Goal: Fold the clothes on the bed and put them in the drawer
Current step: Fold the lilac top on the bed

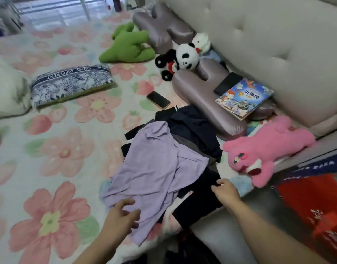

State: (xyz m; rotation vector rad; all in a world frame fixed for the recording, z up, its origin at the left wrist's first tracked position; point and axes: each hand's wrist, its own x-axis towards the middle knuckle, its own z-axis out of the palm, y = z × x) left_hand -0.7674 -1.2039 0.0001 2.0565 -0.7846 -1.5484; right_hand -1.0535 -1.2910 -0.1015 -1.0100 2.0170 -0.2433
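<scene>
Pile sits on bed (49,130) at near edge. Right hand (225,191) pinches black garment (198,201), which runs down-left from that grip, partly under lilac shirt (156,168). Left hand (124,214), fingers loose and holding nothing, is over the shirt's near hem, the nearer hand to it.

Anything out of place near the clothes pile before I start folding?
A phone lies loose on the sheet just beyond the clothes pile, where shifting garments could catch it. The picture book sits askew, overhanging the purple pillow's edge.
</scene>
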